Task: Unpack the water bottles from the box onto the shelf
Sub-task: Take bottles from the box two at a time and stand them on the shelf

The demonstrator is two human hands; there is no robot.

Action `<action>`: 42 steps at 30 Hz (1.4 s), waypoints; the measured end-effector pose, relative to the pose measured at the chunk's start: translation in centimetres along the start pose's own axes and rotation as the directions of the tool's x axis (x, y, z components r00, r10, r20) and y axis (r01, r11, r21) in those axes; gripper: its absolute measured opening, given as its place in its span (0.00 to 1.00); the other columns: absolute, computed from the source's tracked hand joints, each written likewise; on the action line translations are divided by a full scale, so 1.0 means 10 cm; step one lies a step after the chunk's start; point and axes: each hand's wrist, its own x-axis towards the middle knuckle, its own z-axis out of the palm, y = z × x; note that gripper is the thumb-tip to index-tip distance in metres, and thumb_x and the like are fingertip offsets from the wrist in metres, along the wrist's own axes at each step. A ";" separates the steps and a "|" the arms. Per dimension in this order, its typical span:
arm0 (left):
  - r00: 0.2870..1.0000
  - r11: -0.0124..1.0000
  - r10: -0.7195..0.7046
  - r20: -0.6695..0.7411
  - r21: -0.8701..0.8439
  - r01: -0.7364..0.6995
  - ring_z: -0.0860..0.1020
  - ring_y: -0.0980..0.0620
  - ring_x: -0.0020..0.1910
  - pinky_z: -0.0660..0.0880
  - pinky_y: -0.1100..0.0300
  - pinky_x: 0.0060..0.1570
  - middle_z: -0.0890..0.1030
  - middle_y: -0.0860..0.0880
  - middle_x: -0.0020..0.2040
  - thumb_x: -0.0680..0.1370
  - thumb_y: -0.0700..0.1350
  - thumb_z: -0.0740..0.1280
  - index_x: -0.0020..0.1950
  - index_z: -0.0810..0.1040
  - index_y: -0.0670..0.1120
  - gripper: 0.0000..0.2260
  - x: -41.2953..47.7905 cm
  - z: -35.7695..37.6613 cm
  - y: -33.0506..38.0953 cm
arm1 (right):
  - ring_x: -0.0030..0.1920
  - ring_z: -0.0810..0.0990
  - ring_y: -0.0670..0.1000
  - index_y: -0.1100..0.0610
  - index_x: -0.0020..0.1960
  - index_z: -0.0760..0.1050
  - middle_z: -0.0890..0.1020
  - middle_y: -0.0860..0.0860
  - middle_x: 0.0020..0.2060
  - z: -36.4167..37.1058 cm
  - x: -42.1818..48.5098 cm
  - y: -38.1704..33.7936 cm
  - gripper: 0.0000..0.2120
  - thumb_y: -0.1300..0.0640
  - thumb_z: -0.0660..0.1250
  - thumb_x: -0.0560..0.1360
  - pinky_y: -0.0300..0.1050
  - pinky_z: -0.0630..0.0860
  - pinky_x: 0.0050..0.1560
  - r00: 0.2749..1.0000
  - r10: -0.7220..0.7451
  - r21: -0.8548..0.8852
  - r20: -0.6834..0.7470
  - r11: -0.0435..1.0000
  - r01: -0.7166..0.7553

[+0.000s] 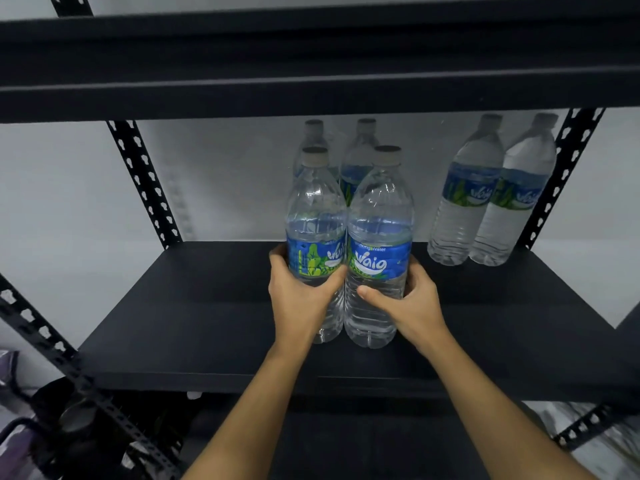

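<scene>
Two clear water bottles with blue-green labels stand side by side at the middle of the black shelf (207, 306). My left hand (298, 296) grips the left bottle (313, 216) at its label. My right hand (412, 303) grips the right bottle (379, 216) just below its label. Both bottles are upright, and their bases look level with the shelf board. Right behind them stand two more bottles (360, 161), partly hidden. Another pair of bottles (485, 192) stands at the back right corner. The box is out of view.
A black shelf board (311, 71) hangs close above the bottle caps. Perforated black uprights (145, 185) frame the bay on both sides. Bare shelf surface lies to the left and in front. Dark objects (76, 420) sit below at the lower left.
</scene>
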 end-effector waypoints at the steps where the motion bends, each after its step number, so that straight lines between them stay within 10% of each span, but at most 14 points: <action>1: 1.000 1.000 0.006 0.014 0.003 -0.006 0.82 0.66 0.48 0.77 0.73 0.45 0.82 0.56 0.52 0.64 0.46 0.84 0.61 0.69 0.51 0.33 0.01 -0.01 -0.02 | 0.52 0.84 0.45 0.55 0.67 0.71 0.84 0.47 0.53 -0.01 -0.01 0.01 0.37 0.59 0.82 0.61 0.41 0.81 0.52 1.000 0.003 0.001 0.016 1.000 -0.003; 11: 0.970 0.995 -0.100 0.222 0.041 0.093 0.77 0.57 0.64 0.77 0.49 0.65 0.74 0.51 0.67 0.60 0.59 0.82 0.70 0.63 0.54 0.44 -0.24 -0.20 -0.65 | 0.61 0.77 0.43 0.48 0.70 0.66 0.77 0.43 0.62 -0.07 -0.32 0.45 0.48 0.36 0.79 0.55 0.49 0.76 0.63 0.997 0.073 -0.119 0.025 0.990 -0.070; 22: 0.965 0.994 -0.050 0.259 0.104 0.024 0.66 0.75 0.63 0.66 0.77 0.57 0.65 0.56 0.63 0.63 0.49 0.84 0.72 0.64 0.51 0.43 -0.25 -0.19 -0.74 | 0.59 0.76 0.42 0.45 0.70 0.64 0.71 0.44 0.63 -0.04 -0.34 0.50 0.48 0.33 0.77 0.55 0.36 0.74 0.57 1.000 -0.020 -0.238 0.009 0.971 0.022; 32: 0.958 0.997 -0.081 0.274 0.019 0.078 0.77 0.60 0.63 0.76 0.56 0.63 0.74 0.58 0.63 0.59 0.56 0.82 0.70 0.69 0.54 0.42 -0.24 -0.30 -0.75 | 0.58 0.76 0.39 0.48 0.71 0.66 0.71 0.40 0.60 -0.04 -0.33 0.50 0.48 0.36 0.77 0.55 0.32 0.74 0.53 1.000 -0.015 -0.250 -0.002 0.968 0.014; 42: 0.936 0.998 -0.058 0.346 0.012 0.058 0.64 0.71 0.68 0.68 0.76 0.60 0.62 0.61 0.66 0.57 0.62 0.80 0.72 0.58 0.58 0.49 -0.26 -0.30 -0.72 | 0.58 0.75 0.37 0.47 0.70 0.65 0.71 0.42 0.60 -0.03 -0.34 0.51 0.47 0.36 0.77 0.56 0.27 0.73 0.53 1.000 -0.030 -0.245 0.006 0.969 0.030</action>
